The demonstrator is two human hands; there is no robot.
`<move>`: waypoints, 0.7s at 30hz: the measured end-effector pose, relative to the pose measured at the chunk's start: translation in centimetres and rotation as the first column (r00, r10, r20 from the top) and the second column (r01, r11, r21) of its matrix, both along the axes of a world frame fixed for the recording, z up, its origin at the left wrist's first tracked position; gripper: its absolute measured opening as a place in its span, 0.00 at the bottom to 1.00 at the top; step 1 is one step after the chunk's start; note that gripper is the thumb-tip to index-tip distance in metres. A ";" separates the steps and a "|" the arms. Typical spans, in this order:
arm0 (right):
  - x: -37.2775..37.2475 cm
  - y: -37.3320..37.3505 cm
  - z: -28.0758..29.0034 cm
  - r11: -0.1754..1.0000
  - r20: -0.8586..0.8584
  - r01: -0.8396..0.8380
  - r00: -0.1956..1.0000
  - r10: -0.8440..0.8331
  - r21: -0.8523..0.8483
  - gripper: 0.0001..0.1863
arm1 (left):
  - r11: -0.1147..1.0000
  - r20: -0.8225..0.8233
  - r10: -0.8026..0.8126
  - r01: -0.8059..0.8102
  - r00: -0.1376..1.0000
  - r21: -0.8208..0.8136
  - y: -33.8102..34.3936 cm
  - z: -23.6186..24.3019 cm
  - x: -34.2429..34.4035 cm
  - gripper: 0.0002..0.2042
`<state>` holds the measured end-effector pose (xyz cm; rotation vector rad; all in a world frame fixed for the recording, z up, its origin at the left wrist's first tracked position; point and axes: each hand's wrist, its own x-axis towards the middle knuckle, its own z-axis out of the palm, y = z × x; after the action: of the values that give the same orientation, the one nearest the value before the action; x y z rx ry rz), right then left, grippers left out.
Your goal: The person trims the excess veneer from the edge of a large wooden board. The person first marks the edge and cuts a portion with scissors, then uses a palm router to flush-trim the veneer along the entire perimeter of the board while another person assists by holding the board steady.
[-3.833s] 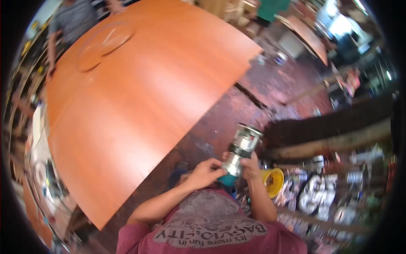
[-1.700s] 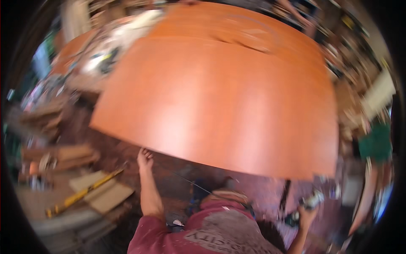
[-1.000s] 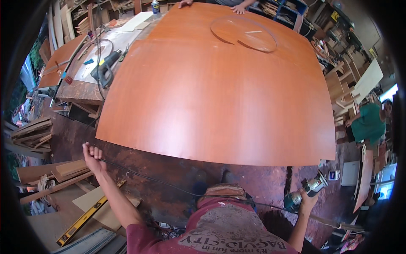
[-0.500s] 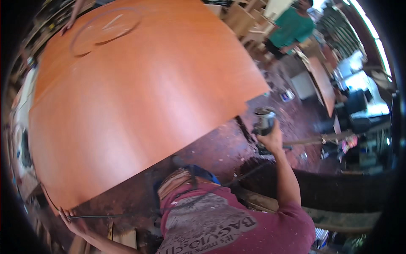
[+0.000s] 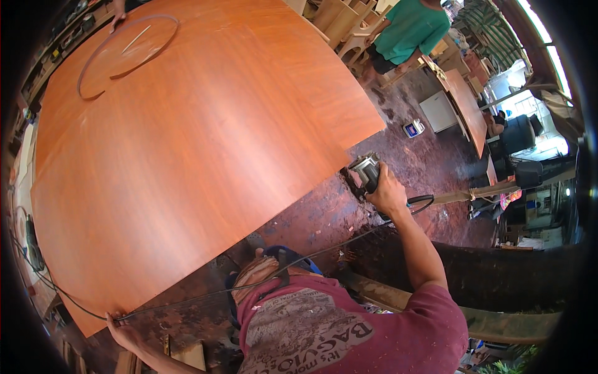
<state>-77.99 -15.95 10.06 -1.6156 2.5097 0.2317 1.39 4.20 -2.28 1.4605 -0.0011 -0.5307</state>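
A large orange-brown wood-grain board (image 5: 205,124) lies flat before me. My right hand (image 5: 387,192) grips a dark corded power tool (image 5: 366,174) with a silver metal front, at the board's right corner by a small notch. Its exact kind is unclear, and my fingers hide part of it. The black cord (image 5: 249,283) runs from the tool across my body to the board's near left corner. There my left hand (image 5: 123,330) has its fingers closed on the cord beside the board's edge. A thin curved strip (image 5: 85,65) and a short pale stick (image 5: 136,38) lie on the board's far part.
A person in a green shirt (image 5: 416,28) stands at the far right. A co-worker's hand (image 5: 117,15) touches the board's far left edge. On the floor are a white jug (image 5: 413,128) and a long beam (image 5: 473,194). Wooden chairs (image 5: 336,22) stand behind the board.
My right hand has swung the tool left against the board's corner, tilting it. The cord is now stretched across my front. The view has shifted slightly, and the person in green appears farther left.
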 end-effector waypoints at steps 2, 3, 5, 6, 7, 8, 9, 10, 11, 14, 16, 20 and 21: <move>0.3 -0.2 -0.6 0.999 -0.008 0.013 1.000 -0.013 -0.037 0.54 | 0.999 0.065 -0.015 0.012 0.998 0.045 0.3 0.1 0.3 0.18; 0.4 -0.2 -0.9 0.999 -0.010 0.010 1.000 -0.010 -0.037 0.54 | 0.964 0.261 -0.072 0.001 0.963 0.264 0.9 -0.3 0.9 0.19; 0.9 -0.4 -1.4 0.999 -0.020 -0.029 0.999 0.028 -0.040 0.53 | 0.883 0.429 -0.164 -0.062 0.888 0.466 3.4 -2.2 3.9 0.20; 1.5 -0.9 -1.4 0.998 -0.018 -0.040 0.999 0.039 -0.039 0.53 | 0.915 0.440 -0.141 -0.052 0.887 0.399 5.7 -4.1 6.3 0.18; 1.9 -1.2 -1.5 0.999 -0.031 -0.033 0.999 0.032 -0.022 0.53 | 0.943 0.445 -0.125 -0.034 0.887 0.332 6.7 -5.5 7.6 0.17; 2.0 -1.1 -1.4 1.000 -0.057 -0.008 0.998 0.008 -0.005 0.52 | 0.942 0.429 -0.140 -0.014 0.892 0.336 4.6 -5.1 6.0 0.17; 1.8 -0.8 -1.3 1.000 -0.071 0.012 0.997 -0.012 0.001 0.52 | 0.954 0.267 -0.016 -0.065 0.963 0.293 0.7 -2.2 2.2 0.18; 2.2 -1.0 -1.3 1.000 -0.061 0.025 0.998 -0.026 -0.013 0.52 | 0.953 0.103 0.127 -0.151 0.986 0.262 -0.6 0.0 0.3 0.19; 2.5 -1.1 -1.2 0.999 -0.053 0.039 0.998 -0.041 -0.026 0.52 | 0.951 0.102 0.129 -0.153 0.986 0.268 0.1 -0.5 0.8 0.19; 2.6 -1.3 -1.7 1.000 -0.092 0.011 0.996 -0.011 -0.004 0.52 | 0.964 0.215 -0.062 0.003 0.975 0.264 1.7 -1.1 1.3 0.22; 2.9 -1.2 -1.8 1.000 -0.101 0.017 0.995 -0.016 0.007 0.52 | 0.950 0.209 -0.035 -0.032 0.977 0.310 1.3 -0.1 0.6 0.23; 3.7 -1.5 -1.8 0.997 -0.114 0.074 0.991 -0.074 -0.004 0.53 | 0.863 0.318 -0.230 0.041 0.920 0.504 0.9 1.1 -0.4 0.24; 3.7 -1.5 -1.8 0.997 -0.117 0.077 0.990 -0.076 -0.001 0.53 | 0.883 0.293 -0.146 -0.009 0.945 0.470 0.0 1.7 -1.3 0.25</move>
<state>-74.33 -17.42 8.29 -1.5431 2.6500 0.3309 0.06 4.16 -0.59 2.0177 -0.1974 -0.3554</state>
